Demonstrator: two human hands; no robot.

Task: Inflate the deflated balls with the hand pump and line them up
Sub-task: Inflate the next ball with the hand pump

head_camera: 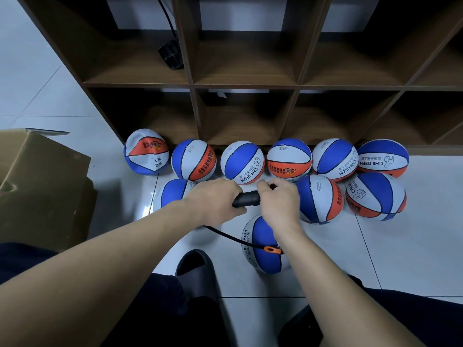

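Observation:
My left hand (213, 199) and my right hand (278, 199) both grip the black handle of the hand pump (246, 199), side by side. A thin black hose (225, 235) runs from the pump to an orange connector (271, 249) on a blue and white ball (265, 246) lying on the floor below my hands. Several blue, white and orange balls stand in a row against the shelf, such as one marked CHILDREN (242, 162). The leftmost ball (146, 152) looks dented. More balls lie in a second row, one behind my left hand (172, 194).
A brown wooden shelf unit (250, 83) with open compartments stands behind the balls; a black object with a cable (170, 55) sits in one. A cardboard box (42, 186) is on the left. My foot in a dark slipper (195, 271) rests on the white tiled floor (400, 259).

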